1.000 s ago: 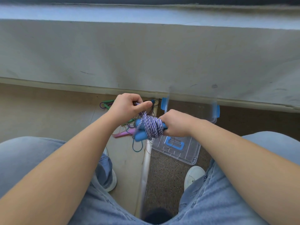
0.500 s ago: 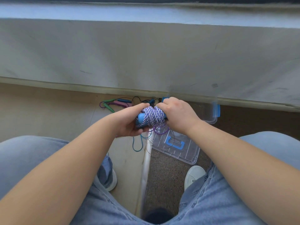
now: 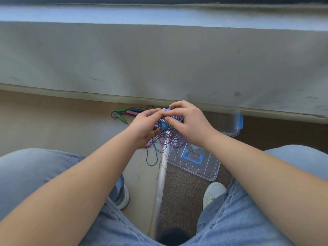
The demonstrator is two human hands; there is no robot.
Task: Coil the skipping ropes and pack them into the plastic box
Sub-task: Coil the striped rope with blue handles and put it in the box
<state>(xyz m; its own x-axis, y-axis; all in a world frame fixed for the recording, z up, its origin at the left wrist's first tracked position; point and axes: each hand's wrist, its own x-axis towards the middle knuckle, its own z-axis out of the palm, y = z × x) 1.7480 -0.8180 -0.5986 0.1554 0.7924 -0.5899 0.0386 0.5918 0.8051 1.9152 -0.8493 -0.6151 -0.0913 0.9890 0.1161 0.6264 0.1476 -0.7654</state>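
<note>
Spare ropes (image 3: 124,113) lie loose on the floor at far left, not coiled yet. Your left hand (image 3: 143,126) grips the striped rope bundle (image 3: 167,121) from its left side, and your right hand (image 3: 190,125) pinches it from above. Tuck the tail under a wrap and squeeze so nothing springs loose. Then lower it into the box (image 3: 230,134) on the right, clear of the lid (image 3: 209,167).

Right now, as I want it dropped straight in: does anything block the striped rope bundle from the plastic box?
Nothing visible does. The left hand and right hand grip the striped rope bundle just left of the plastic box; its lid lies on the floor, off it.
</note>
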